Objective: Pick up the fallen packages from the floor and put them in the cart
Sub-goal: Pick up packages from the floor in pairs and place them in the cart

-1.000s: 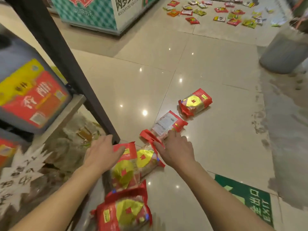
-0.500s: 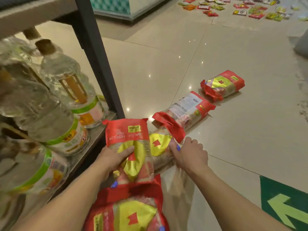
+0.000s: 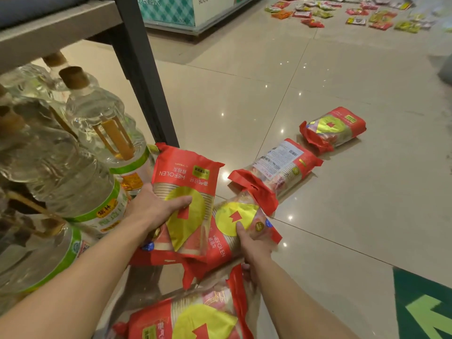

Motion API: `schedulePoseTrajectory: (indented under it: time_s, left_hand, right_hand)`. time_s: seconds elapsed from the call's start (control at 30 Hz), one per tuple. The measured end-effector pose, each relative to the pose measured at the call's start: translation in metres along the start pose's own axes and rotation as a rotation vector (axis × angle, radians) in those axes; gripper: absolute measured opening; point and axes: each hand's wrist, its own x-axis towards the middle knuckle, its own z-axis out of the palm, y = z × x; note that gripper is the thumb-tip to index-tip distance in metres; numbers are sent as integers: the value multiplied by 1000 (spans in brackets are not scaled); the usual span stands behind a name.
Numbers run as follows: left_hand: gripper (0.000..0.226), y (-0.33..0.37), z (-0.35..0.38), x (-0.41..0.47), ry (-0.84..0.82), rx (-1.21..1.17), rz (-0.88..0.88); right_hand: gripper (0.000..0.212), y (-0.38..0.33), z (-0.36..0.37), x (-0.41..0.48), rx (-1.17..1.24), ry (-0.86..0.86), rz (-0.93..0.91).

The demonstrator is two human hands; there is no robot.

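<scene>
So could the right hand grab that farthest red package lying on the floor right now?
Probably not yet. The right hand is already holding a red package, and the farthest package lies well beyond it, past another package on the floor.

Left is blocked: oil bottles (image 3: 80, 148) crowd the shelf, its dark post (image 3: 144, 69) standing on the floor just beyond. Bare tiled floor (image 3: 244, 94) lies open far and right. Two packages (image 3: 276, 172) (image 3: 335, 128) lie across the middle-right; a litter of small packets (image 3: 342, 13) spreads far off.
</scene>
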Motion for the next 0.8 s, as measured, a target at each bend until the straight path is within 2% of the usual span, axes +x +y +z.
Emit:
schedulePoseTrajectory:
  time_s: [0.1,0.2,0.3,0.4,0.5,0.57,0.67,0.8]
  left_hand:
    - [108,-8,-2,10,-28,-30,14]
    - [105,-16,1,17,-39,-47,19]
    - [107,-13,2,16,-62,-29,19]
    - [108,-12,3,15,-66,-51,33]
    - [104,-8,9,10,-63,-93,36]
    - [94,-3,14,5,-71,-103,15]
    - [91,9,24,-5,-99,-122,26]
    - [76,33,31,-39,-208,-138,59]
  right_hand:
    - [114,-11,14,5,-140,34,-7]
    - [119,-12,27,7,-243,57,-15]
    - [112,-13,34,12,-257,83,-33]
    - [110,-16,32,18,-151,165,-25]
    - [110,-18,26,20,64,252,2]
    - [106,-21,15,17,135,267,-56]
    - [95,-23,-14,7,202,247,-216]
    - [80,-31,-84,-24,101,227,-407]
